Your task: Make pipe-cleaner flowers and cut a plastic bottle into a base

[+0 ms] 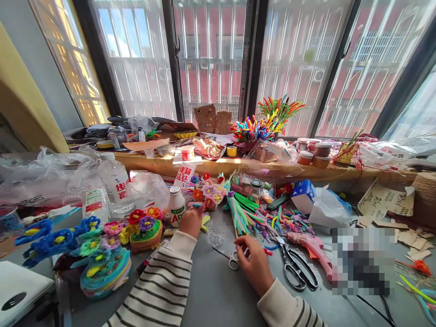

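My left hand [191, 222] reaches forward beside a white bottle [176, 206]. Its fingers are closed on a small blue and pink chenille-stem flower [196, 205], in front of a pot of pink, orange and red fuzzy flowers [211, 193]. My right hand [255, 263] hovers low over the grey table, fingers loosely bent and apart, with nothing visible in them. Just left of it lie small scissors [232, 262]. A clear plastic cup [215, 234] stands between the hands. Green and pale chenille stems [240, 211] fan out beyond my right hand.
Large black-handled scissors [294, 268] and a pink glue gun [313, 247] lie to the right. Finished flower pots [105, 274] stand on the left, near a large clear bottle [116, 186]. A crowded window ledge [218, 167] runs across the back.
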A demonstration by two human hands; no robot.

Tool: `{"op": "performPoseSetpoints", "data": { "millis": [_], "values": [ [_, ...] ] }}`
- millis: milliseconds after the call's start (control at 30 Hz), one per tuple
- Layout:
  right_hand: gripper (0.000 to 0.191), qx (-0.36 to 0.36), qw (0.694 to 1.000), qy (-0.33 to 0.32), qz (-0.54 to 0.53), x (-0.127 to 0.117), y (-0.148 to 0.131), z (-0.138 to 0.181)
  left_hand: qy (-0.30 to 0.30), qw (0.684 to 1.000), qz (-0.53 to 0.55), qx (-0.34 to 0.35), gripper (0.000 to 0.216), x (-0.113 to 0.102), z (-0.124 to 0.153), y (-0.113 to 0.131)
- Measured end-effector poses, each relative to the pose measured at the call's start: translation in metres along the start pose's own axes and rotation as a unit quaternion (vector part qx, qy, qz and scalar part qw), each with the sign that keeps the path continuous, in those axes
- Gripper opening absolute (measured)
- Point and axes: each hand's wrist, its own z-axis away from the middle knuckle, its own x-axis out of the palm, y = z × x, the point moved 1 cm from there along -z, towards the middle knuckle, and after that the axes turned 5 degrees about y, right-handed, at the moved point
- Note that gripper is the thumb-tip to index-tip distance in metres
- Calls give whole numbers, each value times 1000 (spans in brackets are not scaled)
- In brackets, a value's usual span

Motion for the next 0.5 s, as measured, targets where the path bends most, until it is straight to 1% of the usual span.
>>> {"op": "performPoseSetpoints", "data": {
  "millis": [133, 267, 367, 500],
  "values": [
    [21, -8, 1000, -2, 5, 0, 3, -3, 9, 1000, 8, -10, 15, 6, -3, -11],
    [26, -21, 999, 28, 9, 2, 11, -13, 42, 998, 38, 1, 16, 10, -2, -13],
    [28, -13, 998, 52, 12, 0, 16, -24, 63, 996, 63, 22, 16, 10, -1, -12],
    [27, -20, 998, 62, 15, -3, 14, -39, 90, 986, 117, 74, 22, 5, 0, -13]
  ]
}}
